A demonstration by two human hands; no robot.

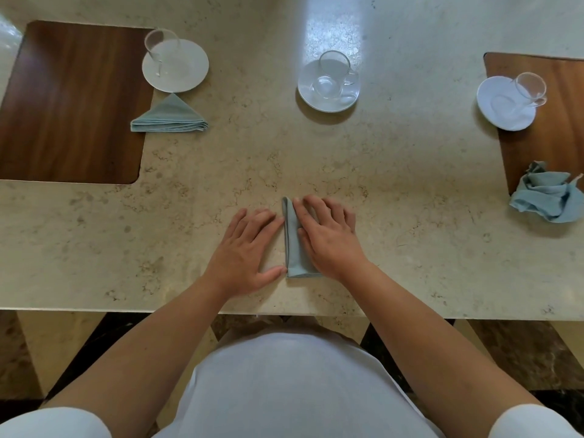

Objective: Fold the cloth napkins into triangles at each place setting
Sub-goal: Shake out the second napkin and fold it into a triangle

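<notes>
A pale blue napkin (295,248) lies on the table (410,235) near its front edge, straight before the person, folded small, its long left edge running away from the body. The right hand (328,237) lies flat on it, fingers straight and spread, pressing the cloth down; the part under the palm is hidden, so its full shape cannot be told. The left hand (245,248) rests flat on the table just beside it, fingers straight, forefinger and thumb tips touching the napkin's left edge. At far left a triangle napkin (169,116) lies with one corner on the left mat (72,102). At right a crumpled napkin (546,197) sits at the near corner of the right mat (559,143).
</notes>
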